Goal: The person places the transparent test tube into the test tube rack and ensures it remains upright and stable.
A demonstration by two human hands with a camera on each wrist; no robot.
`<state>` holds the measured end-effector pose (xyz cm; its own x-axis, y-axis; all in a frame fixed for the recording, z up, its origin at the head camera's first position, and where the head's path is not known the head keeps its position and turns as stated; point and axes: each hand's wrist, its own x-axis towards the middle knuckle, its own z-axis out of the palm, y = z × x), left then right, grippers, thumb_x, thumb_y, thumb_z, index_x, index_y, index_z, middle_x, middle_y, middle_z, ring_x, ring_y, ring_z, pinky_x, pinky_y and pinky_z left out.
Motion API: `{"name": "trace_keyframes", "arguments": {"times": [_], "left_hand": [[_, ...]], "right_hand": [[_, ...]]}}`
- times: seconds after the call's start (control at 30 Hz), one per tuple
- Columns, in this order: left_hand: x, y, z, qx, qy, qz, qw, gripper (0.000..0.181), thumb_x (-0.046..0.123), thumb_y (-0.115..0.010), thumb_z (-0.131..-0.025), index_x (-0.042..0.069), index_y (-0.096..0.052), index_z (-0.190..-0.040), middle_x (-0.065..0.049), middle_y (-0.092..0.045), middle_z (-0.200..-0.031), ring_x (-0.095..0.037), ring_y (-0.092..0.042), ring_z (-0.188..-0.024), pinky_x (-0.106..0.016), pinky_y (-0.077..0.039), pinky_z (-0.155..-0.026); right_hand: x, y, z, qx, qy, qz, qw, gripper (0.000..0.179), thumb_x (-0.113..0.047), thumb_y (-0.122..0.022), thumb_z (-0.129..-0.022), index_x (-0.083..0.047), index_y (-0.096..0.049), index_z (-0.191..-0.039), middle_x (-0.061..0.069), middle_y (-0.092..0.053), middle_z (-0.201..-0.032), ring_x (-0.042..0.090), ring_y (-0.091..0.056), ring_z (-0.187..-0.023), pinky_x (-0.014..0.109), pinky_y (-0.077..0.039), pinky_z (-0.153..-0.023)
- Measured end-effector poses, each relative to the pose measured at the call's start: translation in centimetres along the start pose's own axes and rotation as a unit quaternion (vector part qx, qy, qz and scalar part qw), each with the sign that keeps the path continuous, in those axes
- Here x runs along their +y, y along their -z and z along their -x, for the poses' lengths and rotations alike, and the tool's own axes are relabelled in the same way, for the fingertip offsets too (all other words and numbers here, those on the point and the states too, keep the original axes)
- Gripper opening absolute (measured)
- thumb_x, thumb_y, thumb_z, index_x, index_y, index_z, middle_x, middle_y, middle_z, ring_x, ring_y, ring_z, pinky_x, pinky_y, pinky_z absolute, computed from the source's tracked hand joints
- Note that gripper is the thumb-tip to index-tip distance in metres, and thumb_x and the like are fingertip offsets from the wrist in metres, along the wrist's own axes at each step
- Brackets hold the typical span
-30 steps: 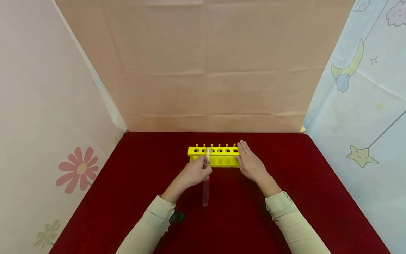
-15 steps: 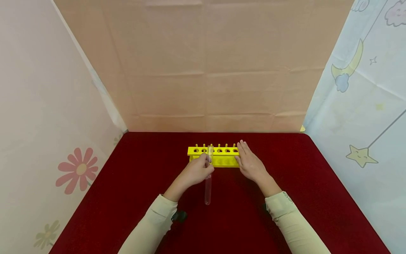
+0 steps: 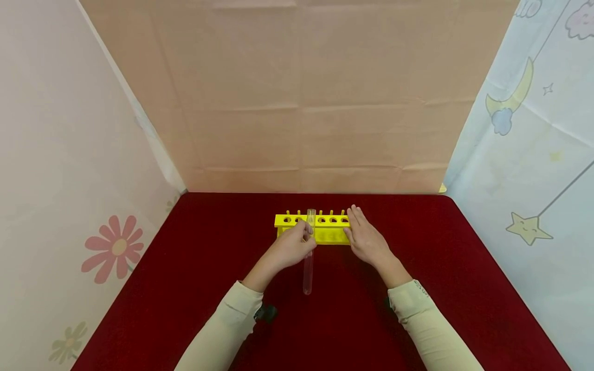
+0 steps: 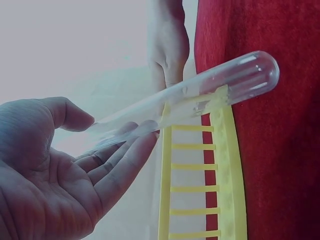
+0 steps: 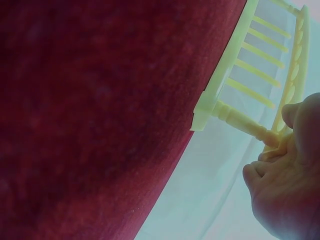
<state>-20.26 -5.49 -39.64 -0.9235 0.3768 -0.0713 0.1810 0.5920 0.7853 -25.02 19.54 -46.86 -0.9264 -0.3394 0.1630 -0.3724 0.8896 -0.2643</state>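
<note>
My left hand pinches a clear glass test tube between thumb and fingers, around its upper part. The tube stands nearly upright in the head view, rounded end down, overlapping the front of a yellow test tube rack. In the left wrist view, the tube's rounded end points away from the palm, and nothing shows inside it. At the rack's right end, my right hand holds the corner, thumb at the front and fingers stretched along the end. The right wrist view shows the rack's end post beside that hand.
Several holes line the rack's top plate, with a row of short pegs behind. The rack stands on a dark red tabletop. A tan backdrop rises at the far edge, with patterned sheets on both sides.
My left hand and the test tube have moved slightly right and up along the rack's front. The right hand and the rack have stayed in place.
</note>
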Motion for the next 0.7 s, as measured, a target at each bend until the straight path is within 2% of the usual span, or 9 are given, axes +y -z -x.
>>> {"name": "trace_keyframes", "arguments": {"times": [0.33, 0.7], "left_hand": [[0.19, 0.06, -0.32, -0.001, -0.021, -0.011, 0.9997, 0.024, 0.021, -0.055, -0.099, 0.009, -0.053, -0.119, -0.002, -0.065, -0.098, -0.014, -0.064, -0.075, -0.031, -0.051, -0.063], [0.45, 0.19, -1.01, 0.012, -0.047, -0.009, 0.9988, 0.024, 0.02, -0.055, -0.099, 0.006, -0.053, -0.119, -0.003, -0.061, -0.089, -0.013, -0.047, -0.061, -0.028, -0.042, -0.056]], "right_hand": [[-0.03, -0.12, -0.01, -0.001, -0.002, 0.0, 1.0, 0.061, -0.024, -0.041, -0.109, 0.007, -0.018, -0.157, 0.025, -0.016, -0.165, 0.038, -0.015, -0.154, 0.054, -0.023, -0.12], [-0.13, -0.07, -0.17, -0.002, -0.009, 0.001, 1.0, 0.062, -0.025, -0.043, -0.109, 0.007, -0.019, -0.157, 0.025, -0.018, -0.165, 0.037, -0.016, -0.154, 0.053, -0.025, -0.12]]}}
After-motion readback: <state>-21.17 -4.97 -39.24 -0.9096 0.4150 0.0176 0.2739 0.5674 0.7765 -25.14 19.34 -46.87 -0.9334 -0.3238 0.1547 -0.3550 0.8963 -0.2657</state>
